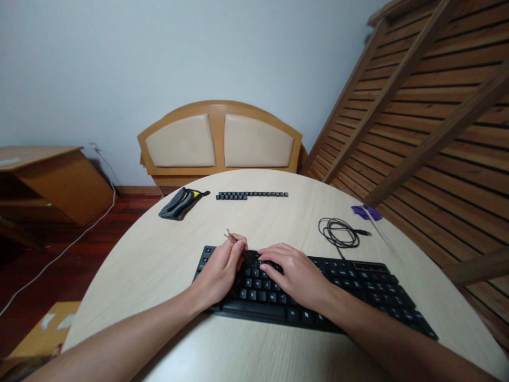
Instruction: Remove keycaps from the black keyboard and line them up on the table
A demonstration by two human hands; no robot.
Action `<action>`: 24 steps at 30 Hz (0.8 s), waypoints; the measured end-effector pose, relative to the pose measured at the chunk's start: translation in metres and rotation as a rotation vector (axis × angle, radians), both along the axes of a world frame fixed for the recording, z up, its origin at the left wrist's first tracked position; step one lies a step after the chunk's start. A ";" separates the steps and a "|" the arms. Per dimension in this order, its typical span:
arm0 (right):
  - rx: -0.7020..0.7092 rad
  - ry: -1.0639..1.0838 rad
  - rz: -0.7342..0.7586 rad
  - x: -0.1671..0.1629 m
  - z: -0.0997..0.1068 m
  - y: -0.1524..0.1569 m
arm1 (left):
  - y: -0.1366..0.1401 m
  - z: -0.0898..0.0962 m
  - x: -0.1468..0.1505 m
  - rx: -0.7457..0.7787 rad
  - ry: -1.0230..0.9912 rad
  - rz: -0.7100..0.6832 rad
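Observation:
A black keyboard [258,313] lies at a slant across the table under both my hands. My left hand [222,268] is closed round a slim two-pronged tool [230,236] that looks like a wire keycap puller. One end sticks up above the fist; the other points down at the upper rows of keys. My right hand [292,270] rests on the keyboard just right of the tool, thumb and fingers slightly apart near the same keys. Its palm hides part of the keys. Farther back, loose black keycaps [231,196] stand lined up in rows.
A grey and black pouch with yellow trim [178,204] lies at the back left. The coiled cable [338,233] sits behind the keyboard. At the right are a purple cloth [366,212] and a white stick-like brush [379,229]. A slatted wooden frame [429,116] leans beside the table.

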State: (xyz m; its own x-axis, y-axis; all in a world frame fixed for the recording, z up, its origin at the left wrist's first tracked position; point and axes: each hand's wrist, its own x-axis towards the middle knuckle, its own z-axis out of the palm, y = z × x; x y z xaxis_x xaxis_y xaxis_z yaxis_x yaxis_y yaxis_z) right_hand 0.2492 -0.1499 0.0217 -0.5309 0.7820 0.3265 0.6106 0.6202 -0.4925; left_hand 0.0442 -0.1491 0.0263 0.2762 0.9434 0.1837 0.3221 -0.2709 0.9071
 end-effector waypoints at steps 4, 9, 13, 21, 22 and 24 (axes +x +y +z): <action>-0.007 0.037 -0.030 0.001 0.000 0.001 | 0.001 -0.001 0.000 -0.016 -0.074 0.036; -0.021 0.053 -0.037 0.000 -0.001 0.002 | 0.003 -0.002 0.000 -0.019 -0.112 0.054; -0.026 0.079 -0.055 0.000 -0.002 0.003 | 0.004 -0.002 0.001 -0.009 -0.098 0.086; -0.038 0.116 -0.126 0.001 -0.001 0.006 | 0.005 -0.003 0.001 -0.026 -0.101 0.125; -0.043 0.124 -0.140 0.001 0.000 0.007 | 0.005 -0.003 0.001 -0.027 -0.100 0.126; -0.061 0.137 -0.164 0.002 0.002 0.010 | 0.005 -0.002 0.001 -0.025 -0.088 0.127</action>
